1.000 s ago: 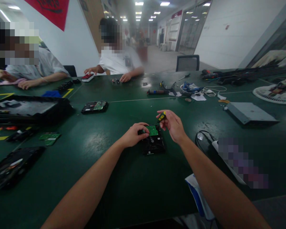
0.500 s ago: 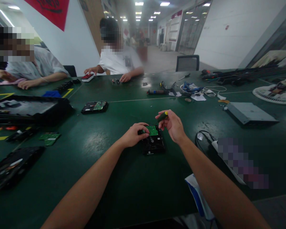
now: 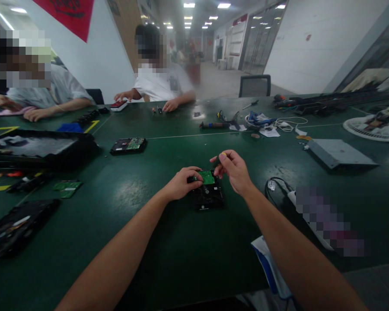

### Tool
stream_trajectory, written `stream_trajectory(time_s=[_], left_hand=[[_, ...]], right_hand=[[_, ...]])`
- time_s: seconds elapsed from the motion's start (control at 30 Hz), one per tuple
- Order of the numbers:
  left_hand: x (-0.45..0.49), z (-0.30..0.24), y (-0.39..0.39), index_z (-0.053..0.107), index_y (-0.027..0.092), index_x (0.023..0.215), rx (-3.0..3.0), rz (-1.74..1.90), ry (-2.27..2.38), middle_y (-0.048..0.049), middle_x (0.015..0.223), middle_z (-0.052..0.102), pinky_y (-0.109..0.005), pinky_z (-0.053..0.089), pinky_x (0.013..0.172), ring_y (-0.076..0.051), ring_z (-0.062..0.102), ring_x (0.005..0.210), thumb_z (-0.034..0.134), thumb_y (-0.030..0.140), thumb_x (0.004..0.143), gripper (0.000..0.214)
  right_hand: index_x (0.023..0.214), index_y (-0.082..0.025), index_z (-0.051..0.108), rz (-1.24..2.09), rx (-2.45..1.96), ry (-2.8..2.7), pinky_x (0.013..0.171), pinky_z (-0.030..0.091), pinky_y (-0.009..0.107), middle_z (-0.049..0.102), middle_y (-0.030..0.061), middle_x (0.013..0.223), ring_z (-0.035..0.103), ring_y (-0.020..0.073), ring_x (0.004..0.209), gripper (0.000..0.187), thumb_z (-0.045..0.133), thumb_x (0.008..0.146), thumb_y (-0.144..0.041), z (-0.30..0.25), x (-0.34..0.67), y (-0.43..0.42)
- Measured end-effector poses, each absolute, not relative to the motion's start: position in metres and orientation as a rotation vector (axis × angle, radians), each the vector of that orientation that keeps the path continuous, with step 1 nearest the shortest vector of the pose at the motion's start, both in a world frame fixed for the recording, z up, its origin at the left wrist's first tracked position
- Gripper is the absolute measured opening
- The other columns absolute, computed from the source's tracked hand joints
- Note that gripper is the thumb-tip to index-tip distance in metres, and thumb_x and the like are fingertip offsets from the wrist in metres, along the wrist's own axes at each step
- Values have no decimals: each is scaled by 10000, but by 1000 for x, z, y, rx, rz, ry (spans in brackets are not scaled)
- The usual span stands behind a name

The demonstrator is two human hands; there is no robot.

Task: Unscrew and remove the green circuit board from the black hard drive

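Note:
A black hard drive [image 3: 208,198] lies on the green table in front of me, its green circuit board [image 3: 208,176] facing up. My left hand [image 3: 182,183] grips the drive at its left side, the thumb resting over the board. In my right hand [image 3: 236,172] is a screwdriver [image 3: 218,161] with a dark green and yellow handle, pinched between thumb and fingers. It stands over the board's far right corner. The fingers hide most of the handle, and the tip is too small to make out.
Another hard drive [image 3: 129,146] and a loose circuit board [image 3: 67,188] lie to the left, near a black casing [image 3: 39,149]. At right are a grey metal box [image 3: 342,153] and a white power strip [image 3: 311,224]. Two people sit across the table.
My right hand has shifted slightly left, and its fingers have turned around the screwdriver handle, covering more of it. My left hand and the hard drive stay in place.

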State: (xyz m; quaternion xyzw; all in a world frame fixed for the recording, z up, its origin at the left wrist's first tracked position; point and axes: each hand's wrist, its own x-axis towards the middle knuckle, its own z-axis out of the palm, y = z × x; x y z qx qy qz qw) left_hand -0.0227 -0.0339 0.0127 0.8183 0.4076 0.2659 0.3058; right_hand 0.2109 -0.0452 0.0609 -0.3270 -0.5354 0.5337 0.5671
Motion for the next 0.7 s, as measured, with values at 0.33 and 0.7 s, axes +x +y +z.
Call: stream_trajectory(time_s=[0.33, 0.7], left_hand=[[-22, 14, -34, 752, 271, 1021, 2165, 706, 1082, -59, 1409, 608, -546, 368, 1159, -283, 551, 1317, 708, 307, 893, 140], [-22, 14, -34, 753, 266, 1015, 2162, 686, 1093, -64, 1414, 600, -558, 370, 1157, -291, 545, 1321, 707, 314, 896, 137]], right_hand=[[1049, -250, 708, 1210, -816, -1290, 442, 348, 232, 548, -30, 642, 515, 111, 545, 327, 624, 954, -551, 61, 215, -43], [1014, -223, 630, 1322, -701, -1217, 456, 419, 238, 717, 44, 1008, 621, 102, 577, 364, 573, 966, -579, 61, 211, -44]])
